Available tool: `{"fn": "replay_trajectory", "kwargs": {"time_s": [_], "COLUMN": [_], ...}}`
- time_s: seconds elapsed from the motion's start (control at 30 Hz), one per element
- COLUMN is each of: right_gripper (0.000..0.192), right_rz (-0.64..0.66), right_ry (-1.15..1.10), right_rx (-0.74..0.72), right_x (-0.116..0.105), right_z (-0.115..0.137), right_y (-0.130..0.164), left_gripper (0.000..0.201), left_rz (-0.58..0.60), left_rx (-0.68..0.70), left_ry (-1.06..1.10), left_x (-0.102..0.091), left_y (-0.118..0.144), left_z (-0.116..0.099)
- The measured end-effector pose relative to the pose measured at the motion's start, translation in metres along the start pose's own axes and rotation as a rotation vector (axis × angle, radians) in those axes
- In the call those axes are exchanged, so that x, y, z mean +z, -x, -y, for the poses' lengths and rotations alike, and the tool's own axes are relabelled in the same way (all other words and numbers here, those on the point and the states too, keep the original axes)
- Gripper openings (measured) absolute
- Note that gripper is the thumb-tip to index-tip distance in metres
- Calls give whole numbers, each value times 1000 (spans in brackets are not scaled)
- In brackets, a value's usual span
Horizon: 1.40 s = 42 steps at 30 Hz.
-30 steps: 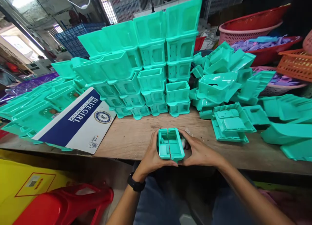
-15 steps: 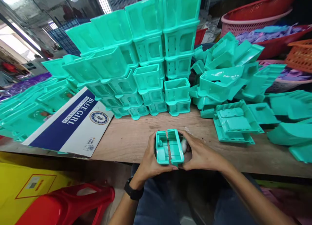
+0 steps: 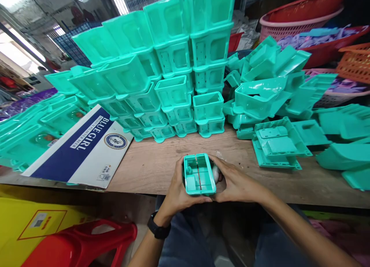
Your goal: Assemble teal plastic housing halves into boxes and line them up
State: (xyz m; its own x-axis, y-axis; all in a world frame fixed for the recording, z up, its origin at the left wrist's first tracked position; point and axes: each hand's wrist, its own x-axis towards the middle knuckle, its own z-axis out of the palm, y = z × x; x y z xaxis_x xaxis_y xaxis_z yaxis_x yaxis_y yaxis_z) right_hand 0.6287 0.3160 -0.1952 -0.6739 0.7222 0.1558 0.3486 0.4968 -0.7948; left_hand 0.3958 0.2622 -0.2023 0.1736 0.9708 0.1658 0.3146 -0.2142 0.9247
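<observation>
Change: the two turquoise halves, parted by a gap half a second ago, are now pressed together into one small box (image 3: 199,174), with only a thin seam seen down its middle.
Left hand (image 3: 177,190): closed around the box's left side, thumb at its near edge; a black watch (image 3: 157,229) is worn on the wrist.
Right hand (image 3: 235,182): closed against the box's right side, fingers wrapped behind it; a small white object is seen between palm and box, too hidden to be identified.
Box position: held open side up at the near edge of the table (image 3: 153,166), above the lap.
At 12 o'clock: a stacked wall of turquoise bins (image 3: 173,66) is stood on the table.
At 2 o'clock: loose turquoise trays (image 3: 277,143) are piled beside the stack.
At 10 o'clock: a blue-and-white printed card (image 3: 83,151) is laid flat.
At 8 o'clock: a red stool (image 3: 81,244) is seen below the table.
</observation>
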Motion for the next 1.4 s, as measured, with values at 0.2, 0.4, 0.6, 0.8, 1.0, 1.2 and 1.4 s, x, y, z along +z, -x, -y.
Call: {"fn": "replay_trajectory", "kwargs": {"time_s": [0.2,0.4,0.6,0.8,1.0,1.2,1.4], "right_gripper": [121,125,127,124,120,121,123], "right_rz": [5,-3,21,28,28,12,27], "right_ry": [-40,-38,-8,-17,12,3,-20], "right_rx": [-19,-51,-80,-64,-92,-97,-104], "right_x": [1,2,-7,-10,-9,-4,-3], "right_z": [-3,0,4,6,8,5,8], "right_y": [-2,-2,-8,-11,-9,-6,-6], "left_gripper": [126,127,132,128,122,127,127], "left_rz": [-9,-2,-14,-13,-8,-19,-23], "left_rx": [16,7,-2,23,31,24,25], "left_ry": [-28,-29,-56,-44,-42,-48,-19], "left_x": [-3,-2,1,1,2,2,3], "left_y": [-1,0,-1,0,0,1,2], "left_z": [-5,-7,-6,-8,-10,-9,-11]}}
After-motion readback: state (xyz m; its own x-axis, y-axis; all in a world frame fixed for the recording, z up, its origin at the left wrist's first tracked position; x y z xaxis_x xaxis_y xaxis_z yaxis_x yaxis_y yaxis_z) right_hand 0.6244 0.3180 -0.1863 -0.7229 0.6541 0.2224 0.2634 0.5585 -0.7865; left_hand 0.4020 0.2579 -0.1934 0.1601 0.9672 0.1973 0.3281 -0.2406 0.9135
